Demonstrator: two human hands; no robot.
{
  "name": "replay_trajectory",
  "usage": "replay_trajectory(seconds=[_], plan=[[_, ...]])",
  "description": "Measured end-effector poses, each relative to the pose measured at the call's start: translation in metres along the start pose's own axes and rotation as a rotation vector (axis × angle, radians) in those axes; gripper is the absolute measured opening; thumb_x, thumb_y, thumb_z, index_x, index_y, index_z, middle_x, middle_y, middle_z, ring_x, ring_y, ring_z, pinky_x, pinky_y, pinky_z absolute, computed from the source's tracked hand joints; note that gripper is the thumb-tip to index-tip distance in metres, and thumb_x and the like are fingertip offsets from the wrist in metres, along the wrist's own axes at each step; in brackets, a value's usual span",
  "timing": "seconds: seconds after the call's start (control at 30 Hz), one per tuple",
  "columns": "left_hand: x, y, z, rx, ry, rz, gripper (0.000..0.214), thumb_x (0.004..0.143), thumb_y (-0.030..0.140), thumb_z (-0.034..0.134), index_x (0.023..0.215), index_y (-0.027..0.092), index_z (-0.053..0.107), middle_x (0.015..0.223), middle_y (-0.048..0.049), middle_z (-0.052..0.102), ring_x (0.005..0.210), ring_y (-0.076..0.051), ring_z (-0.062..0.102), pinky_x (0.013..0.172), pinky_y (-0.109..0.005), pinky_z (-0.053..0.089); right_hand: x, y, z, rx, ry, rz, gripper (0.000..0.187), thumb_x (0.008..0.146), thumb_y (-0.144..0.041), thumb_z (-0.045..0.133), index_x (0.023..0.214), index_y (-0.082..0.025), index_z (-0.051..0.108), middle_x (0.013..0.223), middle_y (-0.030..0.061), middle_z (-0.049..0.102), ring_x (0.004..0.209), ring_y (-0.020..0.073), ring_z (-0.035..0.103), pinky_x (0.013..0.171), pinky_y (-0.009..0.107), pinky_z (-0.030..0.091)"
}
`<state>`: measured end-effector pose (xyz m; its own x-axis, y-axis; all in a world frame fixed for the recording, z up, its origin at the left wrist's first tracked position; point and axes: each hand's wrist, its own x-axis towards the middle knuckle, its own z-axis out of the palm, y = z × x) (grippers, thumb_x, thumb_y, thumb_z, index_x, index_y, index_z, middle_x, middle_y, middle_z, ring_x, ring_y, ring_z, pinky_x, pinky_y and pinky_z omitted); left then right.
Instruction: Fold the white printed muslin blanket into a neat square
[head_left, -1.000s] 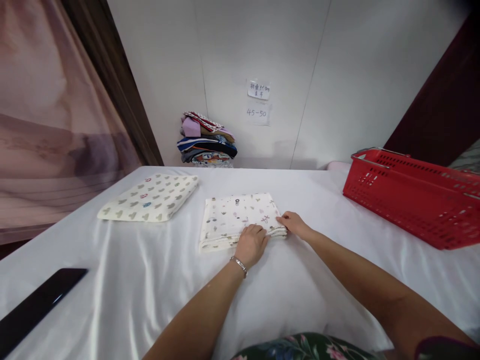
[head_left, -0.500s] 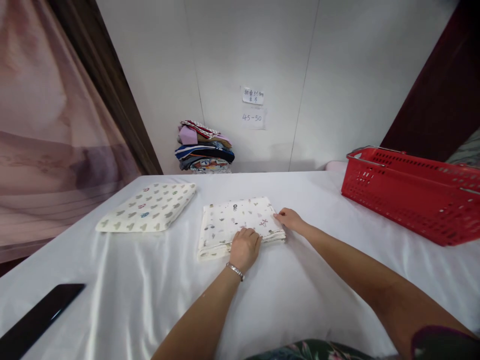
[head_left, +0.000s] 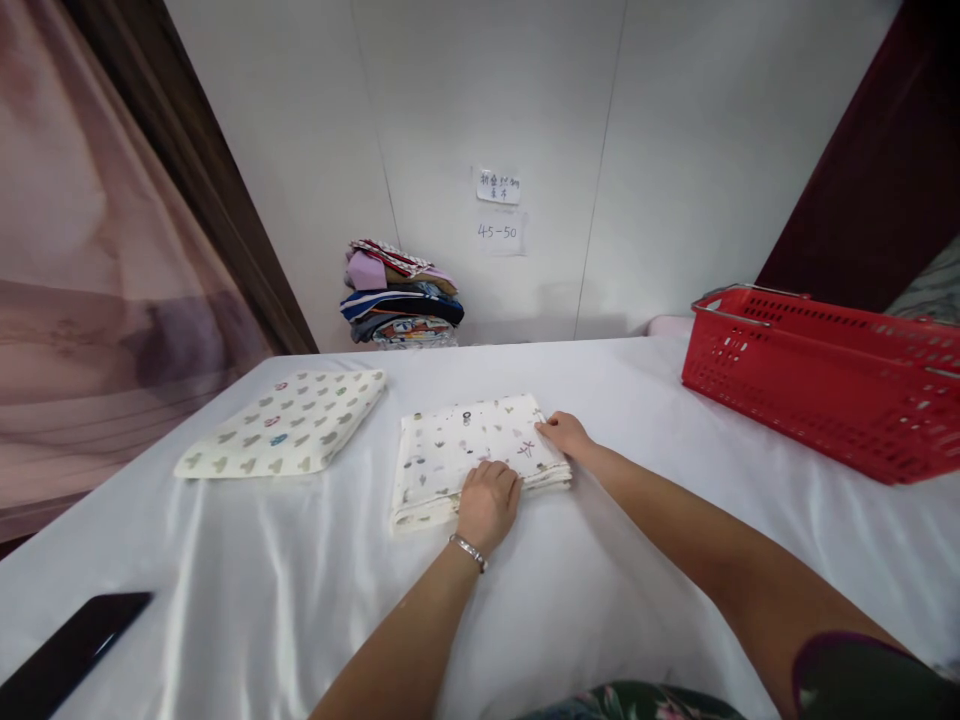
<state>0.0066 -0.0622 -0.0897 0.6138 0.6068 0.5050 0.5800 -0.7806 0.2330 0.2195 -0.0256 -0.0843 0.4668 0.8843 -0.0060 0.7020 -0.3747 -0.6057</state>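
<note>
A folded white cloth with small printed figures lies on the white sheet in front of me. My left hand, with a bracelet at the wrist, rests on its near edge with the fingers curled onto the fabric. My right hand lies at the cloth's right edge, fingers closed on the folded layers. A second folded cloth, cream with heart shapes, lies to the left, apart from both hands.
A red plastic basket stands at the right on the white-covered table. A stack of folded clothes sits against the back wall under two paper notes. A black phone lies at the near left edge.
Both hands have stayed on the printed cloth. My left hand has slid slightly left along the near edge, and the view has shifted a little.
</note>
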Motion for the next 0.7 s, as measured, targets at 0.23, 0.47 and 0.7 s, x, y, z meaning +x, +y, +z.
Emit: replay_trajectory(seconds=[0.23, 0.47, 0.7], plan=[[-0.0004, 0.0000, -0.0003, -0.005, -0.009, -0.002, 0.021, 0.089, 0.024, 0.042, 0.076, 0.019, 0.058, 0.080, -0.0046, 0.058, 0.080, -0.018, 0.051, 0.077, -0.036, 0.041, -0.0044, 0.0025, 0.0057, 0.078, 0.058, 0.039, 0.025, 0.077, -0.038, 0.048, 0.072, -0.016, 0.059, 0.074, 0.0038, 0.063, 0.067, 0.0135, 0.054, 0.055, 0.022, 0.033], [-0.0004, 0.0001, -0.0002, 0.002, -0.008, 0.002, 0.021, 0.089, 0.024, 0.041, 0.076, 0.019, 0.058, 0.081, -0.0048, 0.058, 0.080, -0.018, 0.050, 0.078, -0.036, 0.041, -0.0006, -0.0001, 0.0039, 0.054, 0.033, 0.034, 0.023, 0.076, -0.038, 0.051, 0.072, -0.016, 0.059, 0.074, 0.0041, 0.063, 0.068, 0.0143, 0.054, 0.055, 0.023, 0.032], [-0.0008, 0.0015, -0.0004, 0.012, -0.011, -0.014, 0.019, 0.088, 0.023, 0.044, 0.075, 0.019, 0.057, 0.082, -0.0041, 0.058, 0.081, -0.018, 0.050, 0.077, -0.035, 0.041, -0.0009, -0.0046, 0.0067, 0.055, 0.055, 0.001, 0.024, 0.080, -0.040, 0.048, 0.086, -0.018, 0.058, 0.085, 0.0031, 0.064, 0.078, 0.0140, 0.055, 0.062, 0.021, 0.035]])
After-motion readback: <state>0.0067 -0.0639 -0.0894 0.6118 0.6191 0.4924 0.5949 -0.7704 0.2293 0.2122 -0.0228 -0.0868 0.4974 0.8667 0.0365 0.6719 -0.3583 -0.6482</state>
